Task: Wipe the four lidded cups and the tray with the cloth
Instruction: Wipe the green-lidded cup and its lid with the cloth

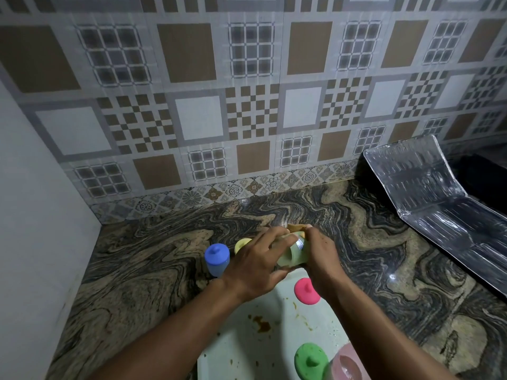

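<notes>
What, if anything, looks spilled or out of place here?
Brown stains are spattered across the pale tray, between the pink lid and the green lid. Nothing else stands out.

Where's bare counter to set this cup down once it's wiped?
Bare counter: left of the blue-lidded cup toward the white wall; beyond the left hand gripping the pale cup, up to the tiled backsplash; between the right hand holding the cloth and the clear plastic sheet. Crowded: the stained tray, holding the pink lid and green lid, and beside the yellow lid.
</notes>
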Available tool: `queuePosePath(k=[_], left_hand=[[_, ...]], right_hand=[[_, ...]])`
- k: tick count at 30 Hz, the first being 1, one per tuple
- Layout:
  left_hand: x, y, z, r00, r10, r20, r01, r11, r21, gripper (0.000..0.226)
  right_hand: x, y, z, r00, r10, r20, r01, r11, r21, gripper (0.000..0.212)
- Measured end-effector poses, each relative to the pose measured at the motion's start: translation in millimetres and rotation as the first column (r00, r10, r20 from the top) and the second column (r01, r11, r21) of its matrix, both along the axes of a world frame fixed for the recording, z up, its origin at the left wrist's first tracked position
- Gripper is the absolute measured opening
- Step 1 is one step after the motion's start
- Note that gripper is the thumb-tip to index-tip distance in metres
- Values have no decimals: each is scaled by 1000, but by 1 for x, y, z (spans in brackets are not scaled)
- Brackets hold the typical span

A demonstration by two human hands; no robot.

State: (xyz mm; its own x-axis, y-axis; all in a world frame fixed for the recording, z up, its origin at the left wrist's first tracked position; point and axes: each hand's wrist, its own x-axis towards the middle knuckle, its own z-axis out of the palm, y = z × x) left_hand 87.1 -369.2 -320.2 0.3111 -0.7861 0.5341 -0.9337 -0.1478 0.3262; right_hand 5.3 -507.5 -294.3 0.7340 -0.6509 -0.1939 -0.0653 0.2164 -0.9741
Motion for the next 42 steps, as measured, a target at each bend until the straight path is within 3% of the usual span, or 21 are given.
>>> queuePosePath(k=[4, 9, 13, 21, 31, 36, 39, 42], left_hand=[[11, -3, 1, 994, 13, -109, -5, 998, 67, 64], [32, -14, 10, 967, 207, -145, -150, 932, 330, 73], [48, -33, 14, 961, 258, -99, -169, 832, 529, 71], [64, -66, -3, 976, 215, 11, -145, 619, 772, 70], [66, -63, -20, 977, 212, 2, -134, 612, 779, 85], [35, -55, -2, 983, 178, -48, -104, 751, 652, 54], [3, -44, 2, 983, 111, -149, 20, 734, 679, 37], [-28, -37, -1, 968, 69, -243, 125, 704, 699, 33]], right_hand=[[4, -11, -5, 982, -57, -180, 108, 952, 288, 24], [-3, -36, -9, 963, -194, -189, 259, 865, 430, 25], [-4, -45, -14, 967, -183, -176, 245, 856, 456, 30], [-6, -52, -24, 969, -151, -197, 225, 869, 440, 25], [-17, -59, -36, 958, -176, -227, 263, 856, 445, 32], [-31, -52, -26, 959, -169, -227, 252, 873, 416, 30], [-43, -43, -26, 963, -144, -229, 227, 889, 398, 29], [-61, -35, -25, 963, -132, -233, 217, 895, 389, 23]])
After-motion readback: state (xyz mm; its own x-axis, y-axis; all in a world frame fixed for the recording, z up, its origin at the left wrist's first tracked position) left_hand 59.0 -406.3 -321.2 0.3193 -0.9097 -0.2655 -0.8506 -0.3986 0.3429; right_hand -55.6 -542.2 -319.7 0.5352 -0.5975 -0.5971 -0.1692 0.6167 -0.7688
